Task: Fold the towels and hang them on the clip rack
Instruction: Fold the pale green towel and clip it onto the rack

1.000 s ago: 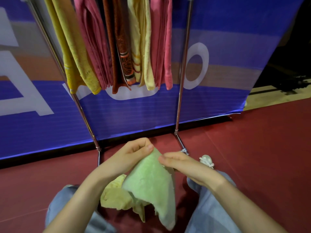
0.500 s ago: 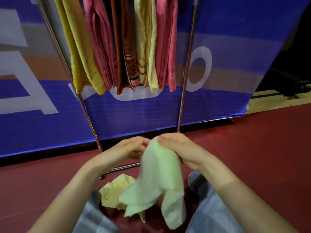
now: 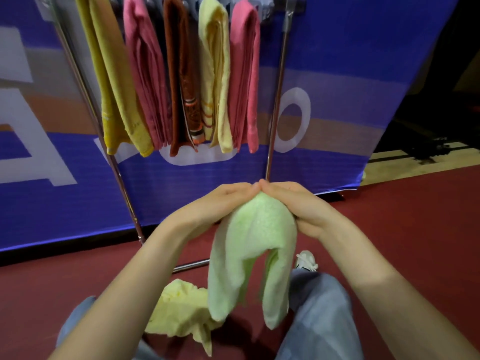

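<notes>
Writing: the blue banner (image 3: 350,61) beyond the grip carries large white shapes. A ring like an O (image 3: 307,107) sits above and past the right hand, and parts of blocky letters sit far out on the left-hand side. No whole word can be read.

Grip: the left hand (image 3: 218,206) and right hand (image 3: 298,206) meet fingertip to fingertip. Each has its fingers closed over the top of the green towel (image 3: 257,245), which is pinched between them. The thumbs are hidden under the cloth.

Green towel: its bunched top sits directly under the joined fingertips. From there it drapes toward the person in two hanging lobes with a gap between them, clear of the floor.

Loose yellow towel (image 3: 179,310): crumpled, below the grip and toward the left forearm. It lies partly behind the left lobe of the green towel.

Clip rack (image 3: 276,100): its right pole rises straight up from just behind the joined fingertips, and its left pole slants away beyond the left hand.

Hung towels: these are above the grip, folded and side by side. From the left-hand side they are a mustard towel (image 3: 114,81), a pink towel (image 3: 145,81), a brown towel (image 3: 179,61), a pale yellow towel (image 3: 214,61) and a second pink towel (image 3: 244,74).

Below the grip: grey trouser legs (image 3: 319,307) and a white shoe (image 3: 306,259) under the right wrist, on the red floor (image 3: 402,242).
</notes>
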Available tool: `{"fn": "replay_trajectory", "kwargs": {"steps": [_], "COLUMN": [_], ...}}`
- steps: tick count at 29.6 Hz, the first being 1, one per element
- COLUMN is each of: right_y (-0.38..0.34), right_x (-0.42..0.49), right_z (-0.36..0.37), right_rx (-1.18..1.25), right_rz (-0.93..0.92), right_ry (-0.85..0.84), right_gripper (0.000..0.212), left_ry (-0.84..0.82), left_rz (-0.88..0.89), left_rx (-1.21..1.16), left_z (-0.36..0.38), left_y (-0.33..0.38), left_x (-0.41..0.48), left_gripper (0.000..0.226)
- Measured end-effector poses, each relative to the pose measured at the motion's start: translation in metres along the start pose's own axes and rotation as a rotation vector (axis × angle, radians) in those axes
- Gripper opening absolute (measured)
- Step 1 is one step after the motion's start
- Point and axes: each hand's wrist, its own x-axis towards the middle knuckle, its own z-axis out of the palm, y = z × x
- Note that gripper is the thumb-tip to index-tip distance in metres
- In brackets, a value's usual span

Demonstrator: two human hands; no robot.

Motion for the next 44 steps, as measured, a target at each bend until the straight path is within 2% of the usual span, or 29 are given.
{"fn": "replay_trajectory", "kwargs": {"steps": [2,6,8,9,10,11,12,14,17,18,20,21,24,27,30,32,37,40,44], "right_y": [-0.017,-0.035,-0.025,-0.036,-0.023,-0.046,-0.041,-0.073,-0.104,-0.11,-0.126,-0.136,-0.157,-0.186,-0.212,-0.233,-0.27,-0.277,-0.281], "right_x": [-0.002,-0.008,-0.013,-0.006,-0.014,0.001,-0.003,0.018,0.04,0.044,0.064,0.075,0.098,0.134,0.178,0.214,0.277,0.308,0.333], "right_z": [-0.005,-0.019,-0.026,-0.032,-0.033,-0.043,-0.044,-0.062,-0.08,-0.082,-0.102,-0.114,-0.132,-0.153,-0.172,-0.184,-0.2,-0.208,-0.216], "right_rx": [0.017,0.052,0.086,0.106,0.14,0.14,0.181,0.166,0.133,0.12,0.106,0.108,0.101,0.076,0.079,0.043,-0.037,-0.038,0.019], "right_rz": [-0.008,-0.004,0.009,-0.031,-0.031,-0.109,-0.118,-0.215,-0.266,-0.255,-0.298,-0.313,-0.337,-0.378,-0.388,-0.393,-0.375,-0.363,-0.352], "right_ry": [0.006,0.043,0.04,0.035,0.048,0.057,0.092,0.099,0.11,0.145,0.204,0.235,0.233,0.21,0.245,0.252,0.301,0.307,0.281], "right_gripper": [0.032,0.031,0.039,0.049,0.061,0.07,0.074,0.075,0.076,0.073,0.053,0.041,0.028,0.025,0.039,0.032,0.03,0.027,0.026], "left_ry": [0.001,-0.026,-0.013,0.001,-0.002,-0.009,-0.031,-0.078,-0.028,-0.004,-0.021,-0.018,0.015,0.128,0.32,0.463,0.653,0.807,0.911], "left_rz": [0.061,0.137,0.113,0.108,0.064,0.104,0.065,0.133,0.127,0.127,0.166,0.178,0.208,0.314,0.413,0.476,0.502,0.473,0.359], "left_rx": [-0.013,-0.093,-0.158,-0.156,-0.137,-0.088,-0.059,-0.002,-0.109,-0.118,-0.103,-0.097,-0.112,-0.143,-0.166,-0.206,-0.18,-0.052,0.037], "left_z": [-0.001,-0.005,-0.001,-0.005,0.001,-0.009,-0.005,-0.017,-0.024,-0.026,-0.029,-0.033,-0.039,-0.05,-0.067,-0.085,-0.111,-0.119,-0.133], "left_y": [0.018,0.045,0.039,0.047,0.032,0.05,0.039,0.067,0.094,0.097,0.114,0.122,0.137,0.159,0.18,0.192,0.21,0.219,0.225], "left_x": [0.008,0.026,0.03,0.042,0.038,0.059,0.06,0.095,0.137,0.144,0.173,0.193,0.224,0.265,0.3,0.332,0.37,0.384,0.408], "left_gripper": [0.057,0.034,0.024,0.02,0.019,0.017,0.016,0.015,0.021,0.024,0.036,0.033,0.02,0.02,0.029,0.033,0.019,0.034,0.037]}}
